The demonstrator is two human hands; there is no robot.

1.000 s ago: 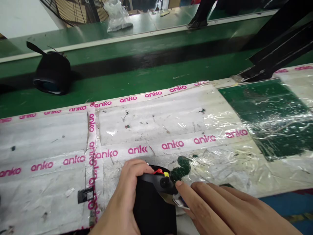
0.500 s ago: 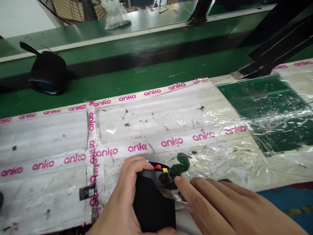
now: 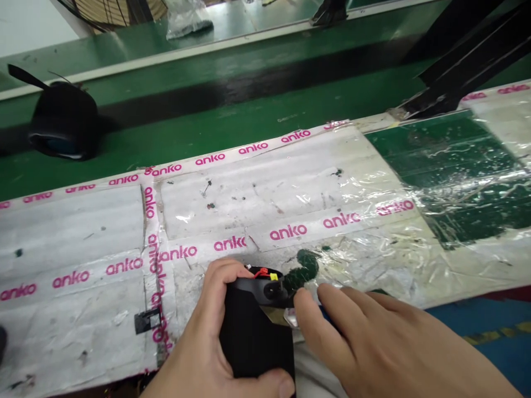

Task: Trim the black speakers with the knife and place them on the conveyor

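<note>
My left hand [image 3: 207,337] grips a black cylindrical housing [image 3: 255,331] that lies at the near edge of the bench, fingers curled over its far left side and thumb under its near end. Its open rim shows a red wire and a small yellow connector [image 3: 269,275]. My right hand [image 3: 373,345] lies flat to the right, fingers together, with the fingertips pressing a small shiny label [image 3: 286,318] against the housing's side near the rim.
The bench is covered in white sheet taped with pink "anko" tape [image 3: 286,231] and crinkled clear film [image 3: 435,221]. A second black housing [image 3: 62,124] sits on the green conveyor belt [image 3: 249,124] at the far left. Black bars [image 3: 456,61] slant in at the top right.
My right hand's fingertips have slid a little further onto the housing, covering more of the label. The view has tilted slightly downward; my left hand keeps its grip.
</note>
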